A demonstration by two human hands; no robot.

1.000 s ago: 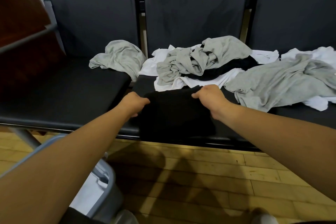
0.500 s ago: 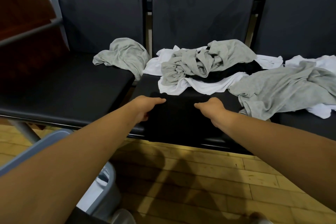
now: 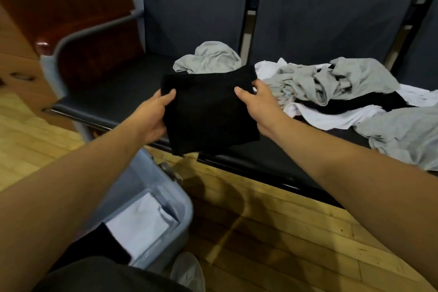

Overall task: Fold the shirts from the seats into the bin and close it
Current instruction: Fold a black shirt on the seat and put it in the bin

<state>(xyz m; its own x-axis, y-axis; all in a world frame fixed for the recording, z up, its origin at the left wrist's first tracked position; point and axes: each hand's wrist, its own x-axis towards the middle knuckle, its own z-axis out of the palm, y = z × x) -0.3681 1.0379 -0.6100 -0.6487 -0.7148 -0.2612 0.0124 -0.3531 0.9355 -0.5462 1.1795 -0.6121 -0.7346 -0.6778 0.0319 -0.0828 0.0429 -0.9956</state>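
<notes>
Head view: the folded black shirt (image 3: 208, 111), matte soft knit and roughly square, is held above the bench (image 3: 113, 95) front edge. The left hand (image 3: 151, 118) grips its left side and the right hand (image 3: 258, 104) its right, thumbs on top, fingers hidden beneath. The forearm partly covers the grey plastic bin (image 3: 186, 210) below. Crumpled shirts (image 3: 331, 78) lie behind.

Dark padded seats (image 3: 331, 19) on plank floor (image 3: 272, 232), perhaps wooden panel (image 3: 71, 2) left.

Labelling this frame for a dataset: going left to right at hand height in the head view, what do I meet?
Grey armrest → left hand → folded black shirt → right hand → heap of unfolded shirts
</notes>
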